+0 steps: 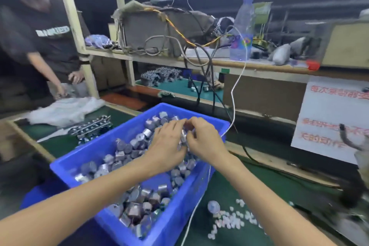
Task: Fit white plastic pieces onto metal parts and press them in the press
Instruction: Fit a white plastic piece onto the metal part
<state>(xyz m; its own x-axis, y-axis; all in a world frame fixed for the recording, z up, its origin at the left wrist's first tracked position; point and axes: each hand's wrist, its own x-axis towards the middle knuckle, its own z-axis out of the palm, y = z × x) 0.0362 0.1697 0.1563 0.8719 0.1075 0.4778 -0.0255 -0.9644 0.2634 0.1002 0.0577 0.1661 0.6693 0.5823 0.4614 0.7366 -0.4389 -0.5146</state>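
A blue plastic bin (171, 223) in the middle of the bench is full of small cylindrical metal parts (137, 201). Both my hands reach into its far end. My left hand (166, 144) and my right hand (205, 138) meet there, fingers curled round metal parts gathered between them (183, 138). Several small white plastic pieces (233, 221) lie scattered on the green mat to the right of the bin, beside one metal part (213, 206). The press is a blurred dark shape at the right edge (353, 185).
Another person (46, 36) stands at the far left by a white cloth (63, 110). A tray of metal parts (91, 129) lies left of the bin. A shelf carries a water bottle (241, 32), cables and equipment. A white cable (233, 94) hangs down beside the bin.
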